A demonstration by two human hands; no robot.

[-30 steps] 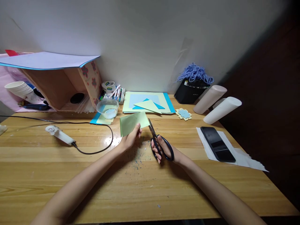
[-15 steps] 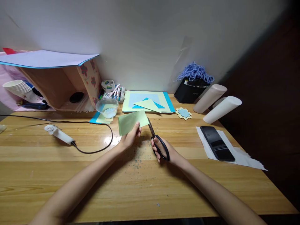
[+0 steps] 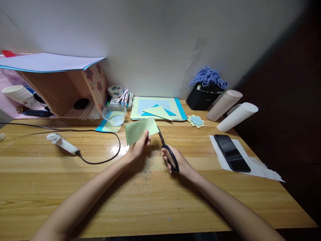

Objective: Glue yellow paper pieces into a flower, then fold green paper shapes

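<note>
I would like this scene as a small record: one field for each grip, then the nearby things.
Left grip: holds light green paper
Right grip: holds black-handled scissors, blade tips at the paper's right edge
Behind: stacked coloured sheets; flower-shaped cutout
Right side: black phone on white sheet
Surface: wooden table

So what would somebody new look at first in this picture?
Probably the middle, where the left hand holds a piece of green paper and the right hand holds black-handled scissors at the paper's right edge. Next might come the tangled blue yarn heaped on a black holder at the back right, or the big open box at the back left.
</note>
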